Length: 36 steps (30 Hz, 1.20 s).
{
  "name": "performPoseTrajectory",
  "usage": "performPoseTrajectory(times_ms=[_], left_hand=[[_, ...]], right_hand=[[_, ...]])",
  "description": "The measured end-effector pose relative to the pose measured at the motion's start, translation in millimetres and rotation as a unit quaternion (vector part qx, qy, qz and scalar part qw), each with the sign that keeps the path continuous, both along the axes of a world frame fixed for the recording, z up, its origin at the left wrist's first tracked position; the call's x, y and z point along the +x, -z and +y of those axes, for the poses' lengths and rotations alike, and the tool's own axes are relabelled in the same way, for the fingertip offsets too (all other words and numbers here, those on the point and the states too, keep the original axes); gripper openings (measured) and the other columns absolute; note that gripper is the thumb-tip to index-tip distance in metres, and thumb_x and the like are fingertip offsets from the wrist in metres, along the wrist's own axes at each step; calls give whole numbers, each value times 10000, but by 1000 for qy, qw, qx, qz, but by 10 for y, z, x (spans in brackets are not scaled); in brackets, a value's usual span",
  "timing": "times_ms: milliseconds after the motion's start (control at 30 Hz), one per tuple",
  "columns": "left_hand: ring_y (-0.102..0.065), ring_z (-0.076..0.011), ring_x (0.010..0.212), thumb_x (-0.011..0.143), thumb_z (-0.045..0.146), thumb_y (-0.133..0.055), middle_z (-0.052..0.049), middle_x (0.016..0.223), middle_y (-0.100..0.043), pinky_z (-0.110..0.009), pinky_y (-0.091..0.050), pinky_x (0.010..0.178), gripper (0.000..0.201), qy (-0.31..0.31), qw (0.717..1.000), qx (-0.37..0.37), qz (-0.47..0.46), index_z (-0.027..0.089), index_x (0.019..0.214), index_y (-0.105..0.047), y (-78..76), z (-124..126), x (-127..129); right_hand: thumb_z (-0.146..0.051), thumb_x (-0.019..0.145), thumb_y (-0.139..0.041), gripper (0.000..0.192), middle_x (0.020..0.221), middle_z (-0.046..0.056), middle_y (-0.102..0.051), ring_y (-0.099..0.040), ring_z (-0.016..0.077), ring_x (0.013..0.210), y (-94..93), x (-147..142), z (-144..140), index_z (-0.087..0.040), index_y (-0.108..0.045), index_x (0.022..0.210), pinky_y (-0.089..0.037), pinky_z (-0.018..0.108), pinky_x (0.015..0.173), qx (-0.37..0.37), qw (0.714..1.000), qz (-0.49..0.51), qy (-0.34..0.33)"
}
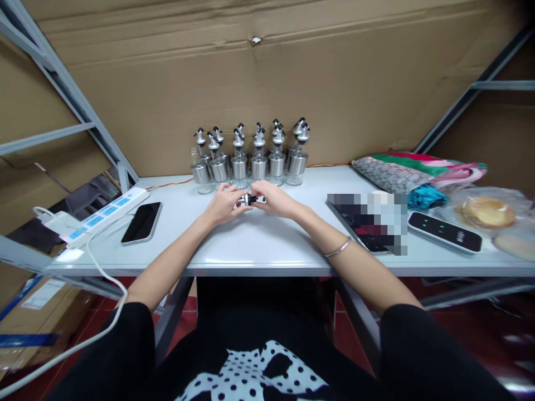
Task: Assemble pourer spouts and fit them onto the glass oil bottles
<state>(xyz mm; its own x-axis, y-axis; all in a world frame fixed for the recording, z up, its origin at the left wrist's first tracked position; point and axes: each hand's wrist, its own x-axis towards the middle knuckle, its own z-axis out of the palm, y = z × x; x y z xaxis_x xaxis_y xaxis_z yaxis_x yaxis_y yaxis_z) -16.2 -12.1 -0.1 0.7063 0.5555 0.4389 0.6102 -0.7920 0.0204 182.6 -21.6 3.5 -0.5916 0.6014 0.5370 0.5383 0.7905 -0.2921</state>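
Between my two hands, just above the white table, lies a small silver-and-black pourer spout (249, 199), partly hidden by fingers. My left hand (224, 204) grips its silver end, fingers curled. From the other side my right hand (273, 199) pinches the black part. Right behind my hands stand several glass bottles with steel sleeves (276, 165) in two rows. Most carry silver pourer tops with black spouts (259, 135). At the front left, one bottle (202, 177) has a bare glass neck without a top.
A phone (142, 223) and a white power strip (108, 214) with a cable lie on the left. On the right are a tablet-like device (355, 223), partly blurred, a black-and-white device (444, 231), a patterned cloth bag (388, 174) and plastic-wrapped food (489, 213). Cardboard (259, 83) stands behind.
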Motion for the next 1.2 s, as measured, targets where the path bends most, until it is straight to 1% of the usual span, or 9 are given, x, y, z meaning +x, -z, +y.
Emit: performPoseTrajectory(times_ms=[200,333,400,467,600,667,733,1033,1200], left_hand=[[-533,-193,779,825,488,-525,-32,784,-621,-349,-344,837,369,5,985,-135,-112,155,944,-630,-10,-6,20],[-489,-150,639,815,497,-470,-2,611,-542,-287,-369,693,390,53,927,-291,-229,156,635,-525,-13,-36,61],[-485,-145,626,816,504,-454,-3,606,-531,-276,-374,670,399,63,910,-320,-254,159,620,-497,-3,-43,70],[-511,-155,671,813,497,-473,-16,685,-577,-277,-385,693,365,48,927,-280,-244,151,734,-555,12,-41,58],[-561,-195,798,793,447,-585,-53,864,-647,-327,-379,814,378,6,984,-72,-160,147,1024,-585,35,-15,-7],[-572,-200,811,811,424,-595,-59,869,-654,-338,-372,834,362,-3,990,1,-139,146,1043,-578,36,-6,-31],[-578,-195,805,837,409,-582,-60,872,-657,-330,-376,817,339,-5,990,39,-137,147,1051,-568,37,-2,-39],[-578,-218,851,873,501,-534,-71,940,-679,-368,-324,861,395,14,993,91,-68,155,1061,-567,14,28,-64],[-571,-228,858,884,552,-471,-82,922,-678,-384,-312,874,450,20,996,62,-60,145,1038,-583,-16,45,-90]], right_hand=[[-104,772,-518,120,827,61,-512,-420,219,790,-39,-15,-44,-204,-452,777,-350,310,695,86,996,-23,1],[-20,751,-428,191,825,66,-508,-414,221,800,-73,-47,-93,-208,-462,766,-363,320,715,127,992,7,5],[16,710,-394,247,842,69,-517,-429,220,822,-77,-46,-99,-206,-468,791,-376,325,735,123,992,28,1],[19,667,-397,290,857,66,-526,-458,208,828,-72,-34,-90,-195,-472,847,-394,321,744,90,994,68,-7],[-66,719,-432,208,831,45,-563,-533,170,780,-72,-22,-74,-172,-483,892,-422,285,700,-45,984,170,13],[-168,801,-440,92,805,37,-597,-557,158,762,-88,-37,-86,-172,-516,853,-422,268,669,-112,972,202,39],[-281,830,-480,134,798,32,-630,-569,151,752,-105,-59,-103,-171,-558,828,-426,261,660,-156,962,218,57],[-337,672,-672,215,711,13,-646,-560,133,659,-86,-63,-59,-155,-617,772,-452,283,657,-262,925,276,9],[-284,598,-719,237,671,-15,-618,-566,111,609,-74,-81,-50,-171,-579,752,-468,266,624,-288,902,322,-21]])
